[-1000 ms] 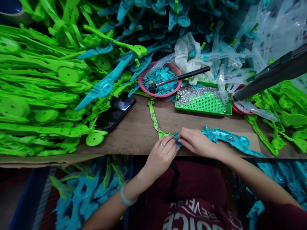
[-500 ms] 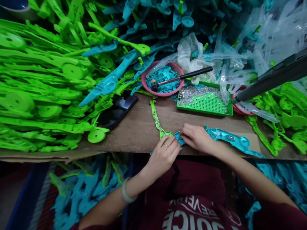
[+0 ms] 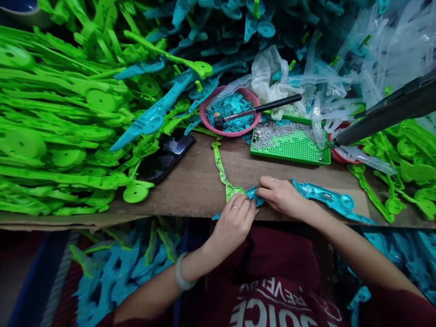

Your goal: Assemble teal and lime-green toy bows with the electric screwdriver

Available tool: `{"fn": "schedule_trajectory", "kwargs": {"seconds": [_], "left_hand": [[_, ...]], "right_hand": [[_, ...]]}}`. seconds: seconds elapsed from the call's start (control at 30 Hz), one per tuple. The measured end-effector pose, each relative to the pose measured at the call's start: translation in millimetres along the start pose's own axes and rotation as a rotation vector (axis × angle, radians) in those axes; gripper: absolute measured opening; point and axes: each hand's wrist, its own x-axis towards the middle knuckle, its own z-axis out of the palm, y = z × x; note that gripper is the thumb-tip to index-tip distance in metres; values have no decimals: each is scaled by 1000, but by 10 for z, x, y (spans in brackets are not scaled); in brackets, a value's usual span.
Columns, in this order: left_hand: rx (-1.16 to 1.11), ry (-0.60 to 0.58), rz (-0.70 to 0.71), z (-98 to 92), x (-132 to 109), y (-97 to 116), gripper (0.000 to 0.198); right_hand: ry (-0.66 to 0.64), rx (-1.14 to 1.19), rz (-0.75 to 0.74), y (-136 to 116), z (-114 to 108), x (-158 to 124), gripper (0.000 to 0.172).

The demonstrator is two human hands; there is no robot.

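Since the earlier frame, the right hand (image 3: 282, 197) has turned slightly, bringing a ring (image 3: 271, 179) into sight, while the left hand (image 3: 235, 214) stays almost where it was. Between them lies the blue piece (image 3: 254, 194), at the near edge of the surface (image 3: 190, 181). Its middle is covered by the left hand, which is closed over it; a blue tip juts out beyond that hand. The right hand's fingertips are bent against the exposed end, though whether they pinch or merely press, I cannot tell.

Just beyond the left hand lies a green arm-like part (image 3: 220, 165) with a thin wire along it. A larger blue part (image 3: 327, 196) rests beside the right forearm.

My judgement is that the step is close finger work on the blue piece, and the next move calls for a steady left hand and small, careful right-hand adjustments.

Upside-down white lettering crosses the maroon shirt (image 3: 272, 254): a large line seems to include "ICE", a smaller one "REVE". The phone (image 3: 170, 156) shows no readable label.
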Motion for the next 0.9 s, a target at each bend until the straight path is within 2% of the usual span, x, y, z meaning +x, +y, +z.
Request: {"fn": "schedule_trajectory", "kwargs": {"seconds": [0.17,0.3,0.5,0.63,0.9], "left_hand": [[-54,22,38,17,-27,-14,21],[-91,11,48,9,-35,-51,22],[23,-95,21,6,55,-24,35],[94,-155,33,27,159,-14,34],[90,-242,45,-14,322,-41,35]], "right_hand": [[-27,-60,-18,-23,-94,-56,22],[-28,-55,-19,52,-150,-170,25],[71,-57,9,210,-84,-360,31],[78,-145,-35,224,-73,-397,33],[139,-173,-57,233,-81,-438,32]]}}
